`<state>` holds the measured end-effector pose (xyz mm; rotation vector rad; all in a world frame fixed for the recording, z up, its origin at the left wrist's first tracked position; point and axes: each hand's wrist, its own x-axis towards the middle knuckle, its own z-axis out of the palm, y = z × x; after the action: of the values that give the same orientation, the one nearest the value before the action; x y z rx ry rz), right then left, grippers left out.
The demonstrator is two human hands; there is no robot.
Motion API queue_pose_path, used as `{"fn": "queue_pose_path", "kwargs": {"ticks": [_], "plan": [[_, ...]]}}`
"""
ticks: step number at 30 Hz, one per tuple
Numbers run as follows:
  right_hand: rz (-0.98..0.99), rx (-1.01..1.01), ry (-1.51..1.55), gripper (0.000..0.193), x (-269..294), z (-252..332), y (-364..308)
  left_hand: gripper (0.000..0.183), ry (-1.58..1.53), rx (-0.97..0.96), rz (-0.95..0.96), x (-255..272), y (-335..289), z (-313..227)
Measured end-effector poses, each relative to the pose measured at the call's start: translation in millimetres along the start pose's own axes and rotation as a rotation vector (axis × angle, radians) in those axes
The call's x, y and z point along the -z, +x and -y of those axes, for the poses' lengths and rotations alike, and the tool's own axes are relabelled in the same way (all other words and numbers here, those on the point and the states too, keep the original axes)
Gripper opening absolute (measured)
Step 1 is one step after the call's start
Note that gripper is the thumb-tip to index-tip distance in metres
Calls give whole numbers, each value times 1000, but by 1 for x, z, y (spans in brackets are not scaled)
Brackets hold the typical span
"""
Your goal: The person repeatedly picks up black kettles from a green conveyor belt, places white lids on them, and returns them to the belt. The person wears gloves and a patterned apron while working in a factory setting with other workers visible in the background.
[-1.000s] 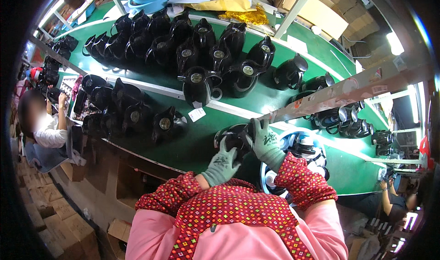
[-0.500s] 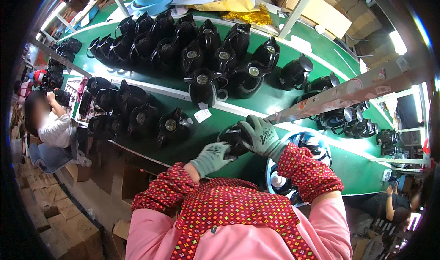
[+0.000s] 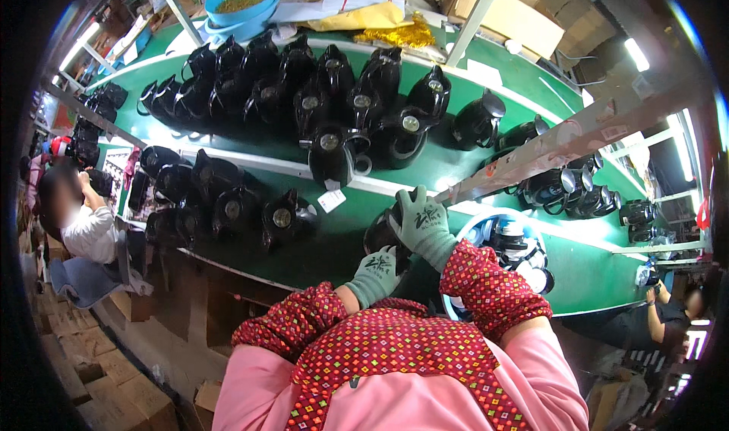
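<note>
A black, rounded jug (image 3: pixel 377 232) is between my two gloved hands at the near edge of the green bench, its lower part hidden behind them. My right hand (image 3: pixel 424 224), in a grey-green work glove, curls over its upper right side. Against its near side is my left hand (image 3: pixel 375 276), gloved alike, with bent fingers partly out of sight. Just to the left stands another black jug (image 3: pixel 281 217) with a round, pale-centred top. Beyond my hands, a black jug with a handle (image 3: pixel 328 157) has a white tag (image 3: pixel 331 200) beside its base.
Many similar black jugs (image 3: pixel 266 97) crowd the far bench. A blue-rimmed tub (image 3: pixel 541 237) of white and black parts stands by my right forearm. A slanted metal post (image 3: pixel 524 157) rises beyond it. Co-workers sit at far left (image 3: pixel 91 218) and far right (image 3: pixel 661 317).
My left hand has shifted right and nearer to my body, lower on the jug. My right hand stays over its upper side, and the jug appears turned. The whole view has shifted slightly.
</note>
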<state>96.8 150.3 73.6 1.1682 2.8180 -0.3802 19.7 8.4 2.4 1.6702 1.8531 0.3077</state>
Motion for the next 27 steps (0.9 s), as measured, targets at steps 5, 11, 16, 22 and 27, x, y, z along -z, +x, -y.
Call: {"fn": "queue_pose_path", "kwargs": {"ticks": [5, 11, 16, 22, 27], "plan": [[-155, 203, 273, 67, -3, -19, -18, 39, -407, 5, 68, 20, 11, 24], [-145, 88, 634, 57, 11, -50, -82, 40, -481, -86, 10, 83, 37, 50], [-137, -15, 643, 47, 2, -79, -140, 54, -166, -227, -37, 112, 112, 45], [-217, -128, 773, 38, -9, -95, -182, 46, -215, -238, 193, 151, 198, -15], [-221, -258, 889, 37, -6, -112, -204, 42, 28, -560, 196, 151, 294, -31]]}}
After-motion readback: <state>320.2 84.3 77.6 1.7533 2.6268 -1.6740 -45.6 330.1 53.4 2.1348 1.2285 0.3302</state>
